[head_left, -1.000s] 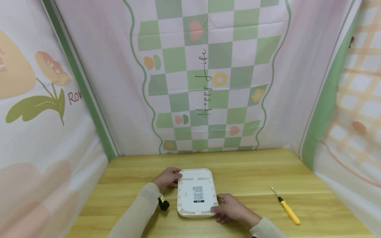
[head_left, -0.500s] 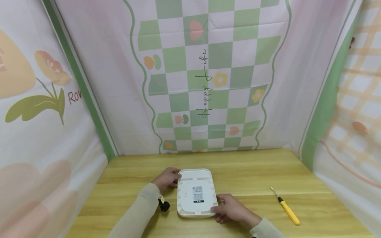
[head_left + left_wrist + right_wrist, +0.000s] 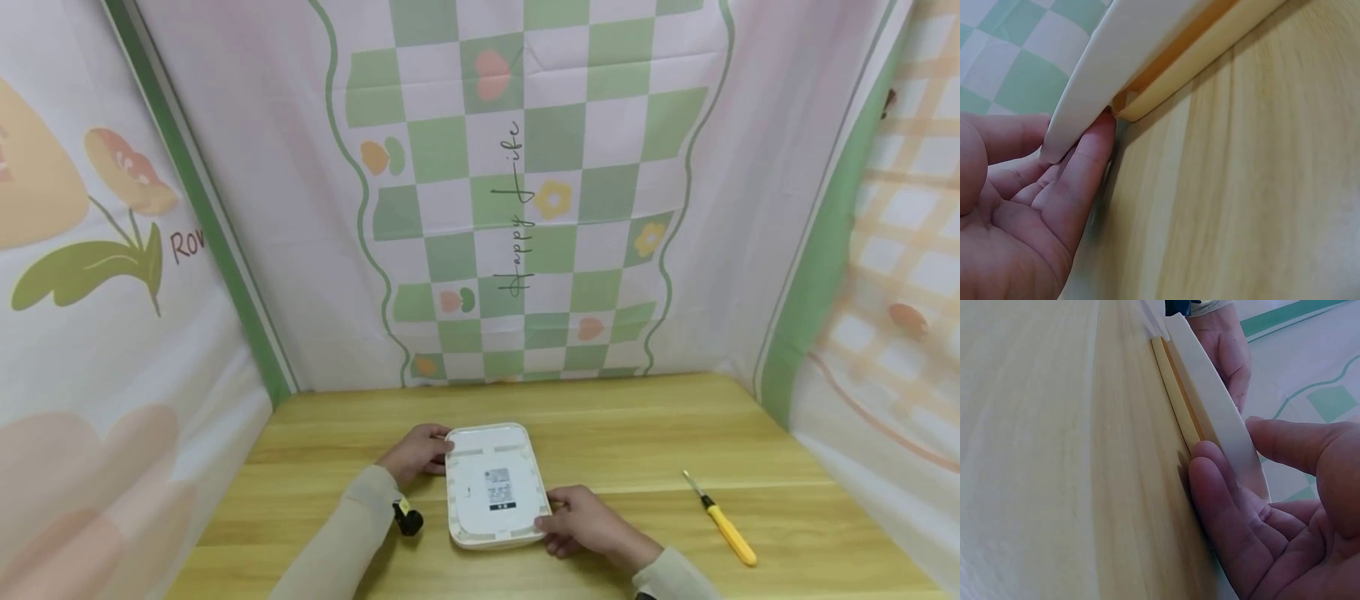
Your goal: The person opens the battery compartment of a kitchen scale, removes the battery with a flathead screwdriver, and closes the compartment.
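A white rectangular device [image 3: 472,475] with rounded corners lies in front of me at the near middle of the table, a printed label [image 3: 498,485] facing up. My left hand [image 3: 411,455] pinches its far left corner, thumb on top and fingers below the rim. At the near right corner my right hand [image 3: 588,523] grips it the same way. Both wrist views show the white overhanging rim [image 3: 1094,81], with a narrower yellowish lower part [image 3: 1179,394] beneath it, close over the wood. The right fingertips reach under the rim beside that lower part.
A screwdriver [image 3: 726,529] with a yellow handle lies on the wooden table [image 3: 622,442] to the right, tip pointing away. A black camera [image 3: 408,520] is strapped at the left wrist. Patterned cloth [image 3: 510,208] hangs behind the table and on both sides.
The white device has turned slightly counterclockwise, its far end shifting left. My left hand has moved a little left with it; both hands keep their hold. The screwdriver stays put.
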The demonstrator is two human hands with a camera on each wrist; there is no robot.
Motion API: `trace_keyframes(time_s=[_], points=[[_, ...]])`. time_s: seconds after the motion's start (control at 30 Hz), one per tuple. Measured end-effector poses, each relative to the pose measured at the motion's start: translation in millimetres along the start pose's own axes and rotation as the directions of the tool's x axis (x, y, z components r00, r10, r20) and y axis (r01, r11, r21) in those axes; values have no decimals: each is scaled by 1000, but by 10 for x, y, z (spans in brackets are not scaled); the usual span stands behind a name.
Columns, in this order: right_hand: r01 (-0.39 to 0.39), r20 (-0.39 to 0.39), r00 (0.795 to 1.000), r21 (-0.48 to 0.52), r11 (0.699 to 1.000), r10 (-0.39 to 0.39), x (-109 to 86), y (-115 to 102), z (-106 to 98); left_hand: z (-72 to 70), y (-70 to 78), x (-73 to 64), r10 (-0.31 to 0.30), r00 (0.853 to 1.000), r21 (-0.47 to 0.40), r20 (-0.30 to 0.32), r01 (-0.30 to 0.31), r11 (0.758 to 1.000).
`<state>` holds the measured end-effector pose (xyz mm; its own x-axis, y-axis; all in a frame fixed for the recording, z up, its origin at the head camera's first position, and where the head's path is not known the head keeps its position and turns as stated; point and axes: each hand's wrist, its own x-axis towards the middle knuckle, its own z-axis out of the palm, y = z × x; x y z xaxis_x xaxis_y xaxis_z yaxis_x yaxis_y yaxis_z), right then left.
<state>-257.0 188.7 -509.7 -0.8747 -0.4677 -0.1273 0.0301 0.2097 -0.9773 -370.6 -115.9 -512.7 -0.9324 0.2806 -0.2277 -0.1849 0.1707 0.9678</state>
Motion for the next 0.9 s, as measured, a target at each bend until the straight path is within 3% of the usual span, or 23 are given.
trace_keyframes(time_s=[0.43, 0.9], points=[[-9, -27, 1000, 38, 999, 10, -8, 22, -54, -68, -23, -68, 16, 999, -48, 50, -14, 999], [-12, -60, 998, 138, 990, 21, -12, 91, -97, -126, -102, -108, 16, 998, -98, 59, -10, 995]])
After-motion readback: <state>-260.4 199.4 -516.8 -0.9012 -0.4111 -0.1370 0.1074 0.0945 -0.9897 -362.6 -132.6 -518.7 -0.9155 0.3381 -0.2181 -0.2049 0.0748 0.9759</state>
